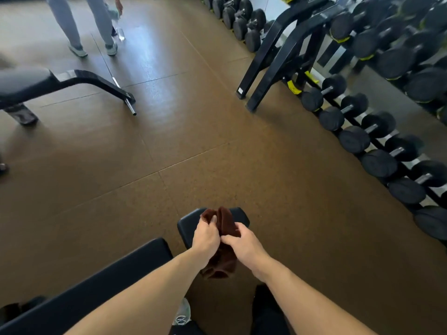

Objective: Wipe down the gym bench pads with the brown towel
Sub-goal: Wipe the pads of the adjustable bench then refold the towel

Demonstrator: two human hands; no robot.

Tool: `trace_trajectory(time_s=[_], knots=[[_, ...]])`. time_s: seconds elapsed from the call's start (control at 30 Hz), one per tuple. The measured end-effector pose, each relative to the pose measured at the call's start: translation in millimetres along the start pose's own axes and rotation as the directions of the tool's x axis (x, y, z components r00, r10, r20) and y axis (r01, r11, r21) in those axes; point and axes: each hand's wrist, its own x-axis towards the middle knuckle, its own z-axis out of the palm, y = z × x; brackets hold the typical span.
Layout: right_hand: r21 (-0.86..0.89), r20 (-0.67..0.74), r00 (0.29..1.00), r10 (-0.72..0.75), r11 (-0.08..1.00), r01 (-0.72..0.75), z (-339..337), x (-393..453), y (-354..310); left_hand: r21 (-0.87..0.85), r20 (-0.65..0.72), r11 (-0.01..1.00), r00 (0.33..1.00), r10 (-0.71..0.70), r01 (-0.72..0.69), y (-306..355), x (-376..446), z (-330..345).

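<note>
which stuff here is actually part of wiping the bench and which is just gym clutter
Part of the job:
- brown towel, held by both hands
- left hand
- right hand
- small bench pad
- long bench pad

Just around:
- dumbbell rack
- other bench
- another person's legs
- floor

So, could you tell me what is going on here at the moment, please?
A person holds a brown towel in both hands, left hand and right hand pinching it, above the small black bench pad. The long pad lies to its left. The towel is bunched, not yet on a pad. Another person stands far off.
</note>
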Motion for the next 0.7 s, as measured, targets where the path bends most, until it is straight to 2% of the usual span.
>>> trace_trajectory(time_s=[0.1, 0.2, 0.33, 0.43, 0.5, 0.57, 0.6, 0.7], knots=[[0.121, 0.038, 0.997, 0.069, 0.99, -0.073, -44, 26, -4, -0.007, 0.007, 1.0, 1.0, 0.008, -0.008, 24, 14, 35], [0.177, -0.028, 0.996, 0.08, 0.981, -0.074, -98, 59, -4, -0.099, 0.014, 0.993, 0.998, -0.066, 0.067, 45, 29, 75], [0.349, -0.086, 0.985, 0.149, 0.93, -0.11, -197, 110, 2, -0.169, -0.145, 0.985, 0.989, -0.042, 0.017, 86, 44, 145], [0.542, -0.072, 0.957, 0.28, 0.817, -0.198, -275, 135, 4, -0.202, -0.247, 0.979, 0.968, -0.045, -0.006, 118, 50, 191], [0.529, 0.017, 0.962, 0.272, 0.814, -0.24, -319, 146, -1, -0.236, -0.268, 0.972, 0.962, -0.047, -0.019, 140, 56, 214], [0.449, 0.12, 0.968, 0.221, 0.858, -0.251, -350, 154, -10, -0.228, -0.24, 0.973, 0.971, -0.026, -0.03, 161, 63, 230], [0.378, 0.126, 0.97, 0.206, 0.894, -0.239, -365, 162, -16, -0.22, -0.221, 0.975, 0.975, -0.016, -0.034, 174, 67, 240], [0.291, -0.035, 0.983, 0.18, 0.943, -0.162, -387, 194, -28, -0.202, -0.198, 0.977, 0.98, 0.019, -0.06, 202, 84, 253]])
